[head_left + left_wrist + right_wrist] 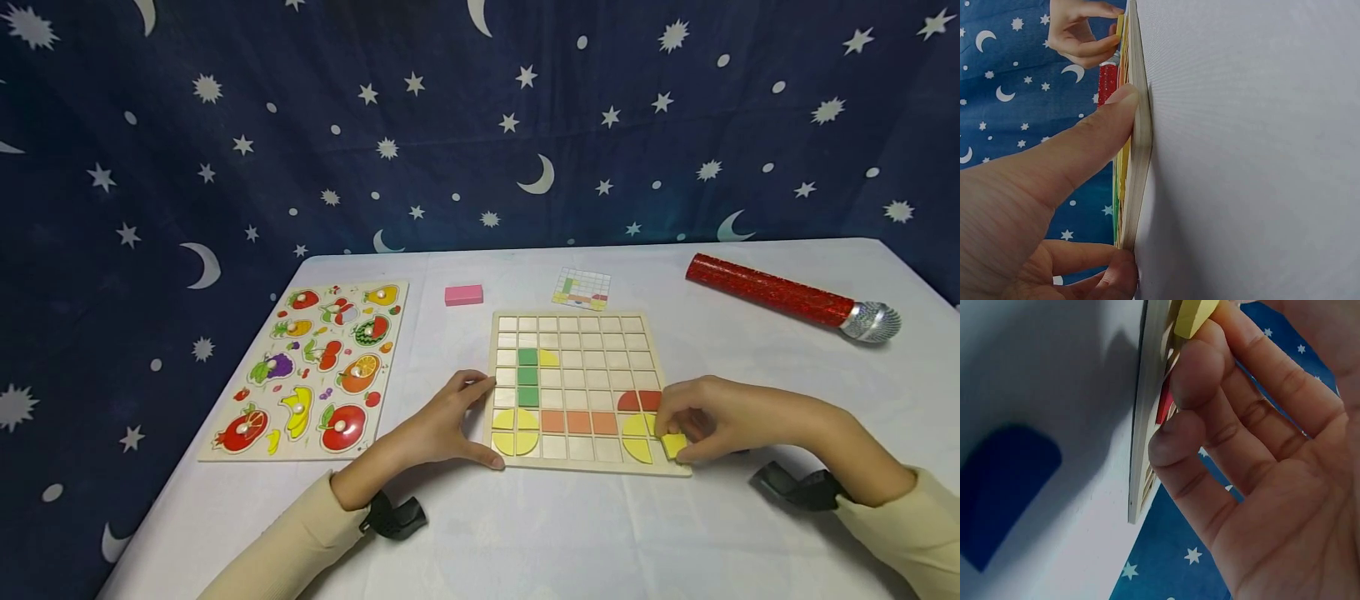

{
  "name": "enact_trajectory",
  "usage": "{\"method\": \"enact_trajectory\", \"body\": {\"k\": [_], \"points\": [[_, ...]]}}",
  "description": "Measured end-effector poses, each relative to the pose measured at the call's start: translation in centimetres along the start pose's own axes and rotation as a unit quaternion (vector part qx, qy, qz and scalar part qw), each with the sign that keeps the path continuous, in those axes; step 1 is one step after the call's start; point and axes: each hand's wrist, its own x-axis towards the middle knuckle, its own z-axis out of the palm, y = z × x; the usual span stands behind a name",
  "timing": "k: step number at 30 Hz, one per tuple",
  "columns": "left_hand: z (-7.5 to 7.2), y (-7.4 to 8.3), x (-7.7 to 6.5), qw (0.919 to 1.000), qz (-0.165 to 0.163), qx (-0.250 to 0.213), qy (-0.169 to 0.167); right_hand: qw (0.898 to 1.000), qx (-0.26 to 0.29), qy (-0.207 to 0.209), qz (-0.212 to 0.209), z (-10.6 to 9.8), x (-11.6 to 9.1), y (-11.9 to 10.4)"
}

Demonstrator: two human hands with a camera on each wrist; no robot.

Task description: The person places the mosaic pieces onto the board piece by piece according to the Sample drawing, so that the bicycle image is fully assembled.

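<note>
A wooden grid board lies on the table, with green, yellow, red and orange tiles set in some of its squares. My left hand holds its near left corner, thumb on the front edge and fingers on the left side. Over the near right corner my right hand pinches a yellow tile between thumb and fingers. The right wrist view shows this yellow tile at the fingertips, close above the board's edge. Yellow quarter-circle tiles sit just left of it.
To the left lies a fruit puzzle board. Behind the grid board are a pink block and a small pattern card. A red glittery microphone lies at the back right. A dark starry cloth hangs behind the table.
</note>
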Motion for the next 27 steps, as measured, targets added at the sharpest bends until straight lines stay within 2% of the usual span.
{"method": "enact_trajectory", "body": {"k": [6, 13, 20, 27], "points": [[0.01, 0.03, 0.00, 1.0000, -0.003, -0.001, 0.000, 1.000, -0.001, -0.004, 0.012, 0.22, 0.21, -0.32], [-0.03, 0.12, -0.04, 1.0000, 0.001, 0.002, 0.000, 1.000, -0.013, 0.003, -0.024, 0.26, 0.26, -0.01], [-0.05, 0.11, -0.04, 1.0000, 0.001, 0.003, 0.000, 1.000, -0.014, 0.000, 0.000, 0.42, 0.49, -0.18], [-0.05, 0.13, -0.08, 1.0000, -0.001, 0.001, 0.000, 1.000, -0.015, 0.002, -0.003, 0.31, 0.40, -0.08]]}}
